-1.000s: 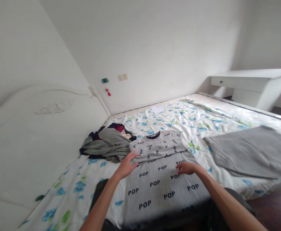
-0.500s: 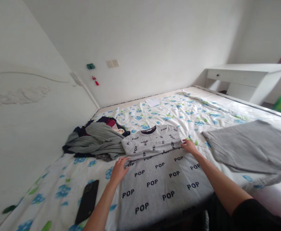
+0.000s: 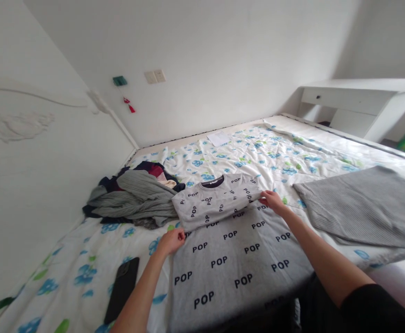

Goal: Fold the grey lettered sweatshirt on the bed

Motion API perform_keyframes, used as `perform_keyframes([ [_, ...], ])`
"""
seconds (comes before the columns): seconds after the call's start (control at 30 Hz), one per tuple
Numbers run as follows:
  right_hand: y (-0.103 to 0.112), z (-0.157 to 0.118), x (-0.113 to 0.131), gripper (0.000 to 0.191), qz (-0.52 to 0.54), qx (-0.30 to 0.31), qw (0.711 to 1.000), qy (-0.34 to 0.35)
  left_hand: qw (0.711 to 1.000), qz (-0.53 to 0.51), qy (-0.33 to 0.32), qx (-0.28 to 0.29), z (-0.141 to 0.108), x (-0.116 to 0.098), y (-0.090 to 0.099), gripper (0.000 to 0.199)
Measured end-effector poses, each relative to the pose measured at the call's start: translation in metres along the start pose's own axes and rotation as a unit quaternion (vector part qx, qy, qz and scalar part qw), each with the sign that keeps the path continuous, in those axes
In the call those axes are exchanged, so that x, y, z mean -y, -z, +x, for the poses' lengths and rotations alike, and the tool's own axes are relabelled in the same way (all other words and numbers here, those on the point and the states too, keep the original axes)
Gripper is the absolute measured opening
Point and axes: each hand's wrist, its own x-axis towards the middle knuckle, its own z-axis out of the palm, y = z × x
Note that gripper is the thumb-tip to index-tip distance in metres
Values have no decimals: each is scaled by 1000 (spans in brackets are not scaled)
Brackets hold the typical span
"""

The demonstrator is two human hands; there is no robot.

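A grey shirt (image 3: 223, 249) printed with black "POP" words lies spread on the bed, its dark-lined collar facing away from me. Its sleeves are folded in across the upper part, leaving a loose edge across the middle. At the left end of that edge, my left hand (image 3: 173, 241) is closed, fingertips pinching the cloth. My right hand (image 3: 272, 201) pinches the edge at the right end between thumb and fingers. The lower part of the shirt runs toward me over the near edge of the bed.
Left of the shirt is a heap of clothes (image 3: 136, 196), with a black phone (image 3: 122, 289) nearer me. A grey ribbed garment (image 3: 358, 208) lies to the right. Farther back are a white paper (image 3: 218, 138) on the flowered sheet (image 3: 188, 162) and a white desk (image 3: 348, 104).
Both hands have closed on the ends of the folded edge; half a second ago the left fingers were looser. The view has tilted slightly downward.
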Motion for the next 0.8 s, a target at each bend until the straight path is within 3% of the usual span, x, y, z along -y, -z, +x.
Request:
perform_keyframes([
  [0.1, -3, -1, 1, 12, 79, 21, 994, -74, 999, -50, -10, -6, 22, 6, 16, 6],
  [0.2, -9, -1, -4, 12, 104, 32, 986, -127, 994, -62, -10, -86, 55, 4, 35, 11],
  [0.33, -17, 4, -11, 22, 65, 4, 987, -146, 984, -38, -31, -169, 100, -13, 51, 43],
  [0.43, -20, 9, -12, 37, -4, -11, 988, -154, 985, -2, -46, -164, 127, -22, 53, 51],
  [0.53, -18, 14, -7, 36, -43, -29, 993, -107, 990, 47, -21, -134, 148, -18, 54, 33],
  [0.67, -16, 24, 3, 34, -57, -64, 996, -7, 983, 62, 35, -167, 156, -4, 56, 21],
  [0.8, -20, 27, -2, 49, -121, -70, 990, -1, 973, 20, 52, -223, 136, -6, 45, 31],
])
